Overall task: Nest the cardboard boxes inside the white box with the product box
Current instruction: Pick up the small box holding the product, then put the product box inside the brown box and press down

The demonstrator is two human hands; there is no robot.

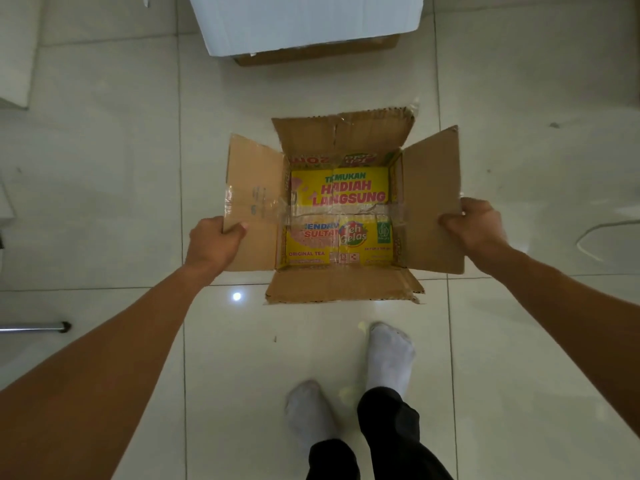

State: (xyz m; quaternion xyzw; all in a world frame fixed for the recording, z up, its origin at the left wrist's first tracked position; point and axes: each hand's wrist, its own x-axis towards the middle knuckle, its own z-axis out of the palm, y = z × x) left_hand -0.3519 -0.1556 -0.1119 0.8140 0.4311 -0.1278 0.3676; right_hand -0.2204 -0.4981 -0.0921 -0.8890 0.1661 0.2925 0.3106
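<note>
An open brown cardboard box (346, 282) hangs above the tiled floor, its four flaps spread outward. Its inside bottom is printed yellow with red and green lettering (341, 216). My left hand (214, 242) grips the outer edge of the left flap. My right hand (476, 225) grips the outer edge of the right flap. A large white box (304, 19) stands at the top of the view, well beyond the held box, with a brown cardboard edge (318, 53) showing under its near side.
My two feet in white socks (389, 355) stand on the glossy white tiles just below the box. A metal leg (38, 328) lies at the left edge. White furniture (15, 50) fills the upper left corner, and a white cable (602, 233) curls at right.
</note>
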